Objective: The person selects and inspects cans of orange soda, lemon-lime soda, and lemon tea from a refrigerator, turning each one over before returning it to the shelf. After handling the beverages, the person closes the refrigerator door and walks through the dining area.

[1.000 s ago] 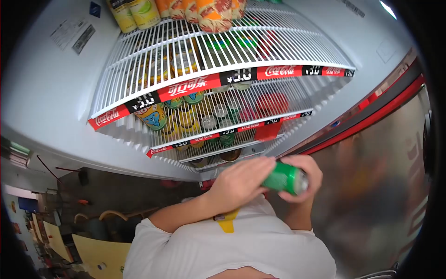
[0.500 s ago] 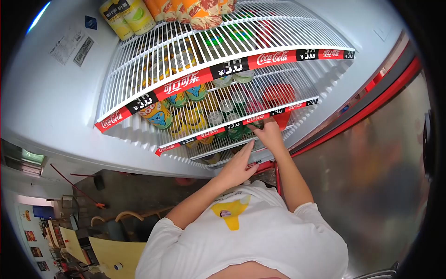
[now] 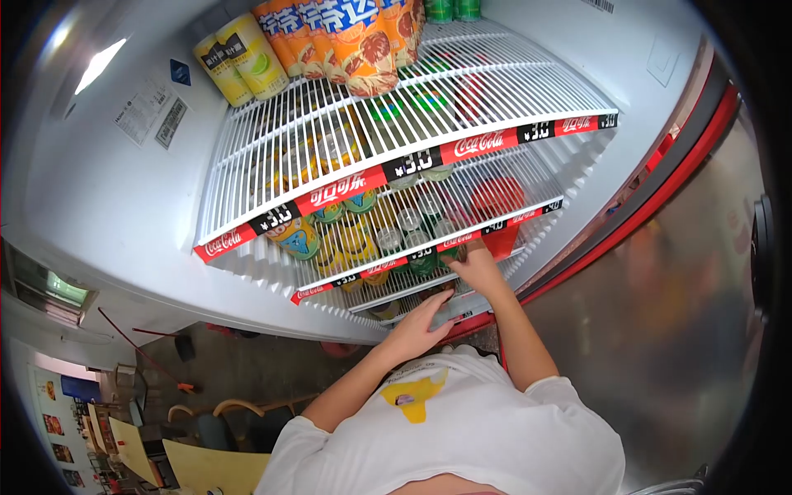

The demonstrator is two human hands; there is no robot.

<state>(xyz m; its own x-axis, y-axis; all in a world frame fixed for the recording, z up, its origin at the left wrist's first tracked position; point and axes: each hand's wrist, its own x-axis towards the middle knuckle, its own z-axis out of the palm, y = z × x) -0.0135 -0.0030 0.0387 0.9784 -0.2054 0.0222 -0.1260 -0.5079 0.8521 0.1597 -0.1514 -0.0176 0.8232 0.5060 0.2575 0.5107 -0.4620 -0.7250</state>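
My right hand (image 3: 476, 269) reaches in under the lower price strip (image 3: 458, 240) of an upright drinks fridge. It is beside the green bottles (image 3: 422, 262), one finger pointing left; its other fingertips are partly hidden, and whether it grips a bottle is unclear. Lower and to the left, my left hand (image 3: 419, 327) has its fingers stretched out and its thumb apart, holding nothing, close to the fridge's lower front edge. Yellow bottles (image 3: 358, 242) stand left of the green ones, and a red item (image 3: 497, 196) lies to the right.
The upper wire shelf (image 3: 495, 62) holds orange pouches (image 3: 360, 45) and yellow cans (image 3: 252, 56). A red-edged glass door (image 3: 652, 289) stands open on the right. At the lower left are pale tables (image 3: 210, 466), chairs (image 3: 239, 425) and a long-handled tool (image 3: 148, 355).
The view has shifted, so the shelves sit lower and more of the pouches shows. My right hand stays at the lower shelf by the green bottles; my left hand remains outstretched below it.
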